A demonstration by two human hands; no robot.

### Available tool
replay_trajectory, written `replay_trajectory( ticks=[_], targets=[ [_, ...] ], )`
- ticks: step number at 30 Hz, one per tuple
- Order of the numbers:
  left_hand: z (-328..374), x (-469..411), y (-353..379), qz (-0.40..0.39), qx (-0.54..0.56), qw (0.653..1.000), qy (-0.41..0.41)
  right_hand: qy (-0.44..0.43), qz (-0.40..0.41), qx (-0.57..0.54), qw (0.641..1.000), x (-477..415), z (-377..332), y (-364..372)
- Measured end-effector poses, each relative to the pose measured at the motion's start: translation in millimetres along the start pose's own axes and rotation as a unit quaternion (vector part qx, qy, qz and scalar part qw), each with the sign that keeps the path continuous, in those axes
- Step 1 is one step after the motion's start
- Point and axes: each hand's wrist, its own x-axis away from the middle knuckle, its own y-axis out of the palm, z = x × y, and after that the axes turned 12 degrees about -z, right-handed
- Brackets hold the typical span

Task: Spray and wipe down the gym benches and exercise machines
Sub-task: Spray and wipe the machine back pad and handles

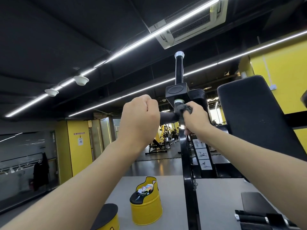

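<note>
A gym with a black ceiling, long white light strips (132, 47) and yellow walls (280, 77) is stretching away behind two raised hands. The right hand (196, 116) is curling its fingers round a dark grey cloth (183, 109) and is pressing the bunched fabric against the exercise machine (186, 163). The cloth is sitting just under a chrome collar (179, 101), where the horizontal grip (167, 117) meets a square black block (177, 92). The left hand (139, 117) is closing its fingers in a full fist round the same grip, knuckles turned to the camera. Only a short bare stretch of black grip is showing between the two hands, so the cloth is lying at the right hand's fingers and near, but apart from, the left. Both wrists are holding about level, and both bare forearms are rising steeply from the bottom corners and converging on the machine. Above the block an upright black handle (179, 72) with a chrome cap is pointing at the ceiling, below a ceiling air-conditioning unit (191, 22). To the right the machine's black back pad (249, 113) is leaning back, and an instruction placard (201, 154) is running down the frame below the right hand. Down on the grey floor (166, 188), between the forearms, a yellow bin (147, 211) is holding scraps of litter, with a second yellow, black-topped drum (106, 218) just beside it at the bottom edge.
</note>
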Motion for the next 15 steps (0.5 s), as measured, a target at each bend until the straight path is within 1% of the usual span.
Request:
replay_trajectory(
  ticks=[3,5,9,15],
  targets=[
    [0.7,-2.5,-1.7,0.004,-0.013,1.0,0.004,-0.009,0.011,0.046,0.999,-3.5,-1.4,7.5],
    [3.0,-1.9,-2.4,0.008,-0.028,0.999,0.015,-0.016,-0.012,0.033,0.999,2.9,-5.1,8.7],
    [3.8,-2.5,-1.0,0.017,-0.018,1.0,-0.002,-0.04,-0.052,-0.005,0.998,18.3,-12.8,9.8],
    [4.0,-1.8,0.9,0.025,-0.009,0.999,-0.026,-0.098,-0.057,0.03,0.993,44.3,-33.4,15.5]
  ],
)
